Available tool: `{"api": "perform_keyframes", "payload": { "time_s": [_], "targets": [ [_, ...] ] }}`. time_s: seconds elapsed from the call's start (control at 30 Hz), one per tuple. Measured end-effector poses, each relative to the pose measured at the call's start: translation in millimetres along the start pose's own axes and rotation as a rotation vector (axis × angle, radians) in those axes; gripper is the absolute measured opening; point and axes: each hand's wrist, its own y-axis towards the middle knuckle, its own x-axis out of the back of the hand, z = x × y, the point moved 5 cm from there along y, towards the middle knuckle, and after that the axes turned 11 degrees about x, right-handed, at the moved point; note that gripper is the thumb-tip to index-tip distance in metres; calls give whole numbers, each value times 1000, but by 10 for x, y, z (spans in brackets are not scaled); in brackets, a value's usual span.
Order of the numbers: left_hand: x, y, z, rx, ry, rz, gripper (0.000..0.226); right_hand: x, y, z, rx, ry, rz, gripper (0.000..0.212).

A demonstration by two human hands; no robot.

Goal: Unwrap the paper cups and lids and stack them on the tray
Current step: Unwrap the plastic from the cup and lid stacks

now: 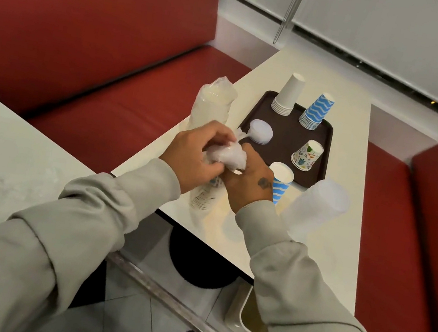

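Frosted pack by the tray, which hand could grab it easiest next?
Probably right. The right hand is next to the frosted pack; the left hand is farther off. Both grip the wrap.

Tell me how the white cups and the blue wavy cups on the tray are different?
The white cup stack is plain; the blue stack has wavy white stripes. The white cup stack stands at the far-left corner of the tray; the blue stack stands to its right. Both are upside down, unwrapped, nested stacks.

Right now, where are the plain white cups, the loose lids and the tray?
plain white cups (289, 93): head view, side of the stack.
loose lids (261, 131): head view, top lid.
tray (282, 147): head view, bare middle.
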Motion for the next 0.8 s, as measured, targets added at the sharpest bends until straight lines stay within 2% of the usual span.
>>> {"api": "perform_keyframes", "payload": {
  "time_s": [0.07,0.13,0.23,0.3,0.37,0.43,0.5,0.57,0.63,0.7,0.8],
  "targets": [
    [36,-22,32,16,-107,13,53,-7,4,5,14,13,2,17],
    [83,-62,154,74,-216,-56,57,-1,5,10,17,32,2,19],
    [35,-148,626,386,-414,-96,61,23,-12,13,29,45,12,16],
    [-102,-236,971,568,-299,41,72,37,-9,-6,35,62,34,13],
    [-260,-347,1173,659,-7,242,88,28,-11,-47,30,104,67,12],
    [-367,-409,1257,692,218,332,94,-1,-22,-84,19,162,94,16],
    [-402,-407,1270,700,336,285,90,-26,-46,-96,4,221,120,24],
    [-391,-415,1214,737,329,211,83,-45,-77,-126,-21,276,130,28],
    [-380,-434,1174,734,299,153,81,-52,-99,-141,-29,310,119,23],
    [-367,-462,1151,704,280,140,82,-31,-113,-140,-55,369,59,11],
    [-349,-471,1189,666,135,74,84,43,-119,-139,-130,488,-70,10]
  ]
}}
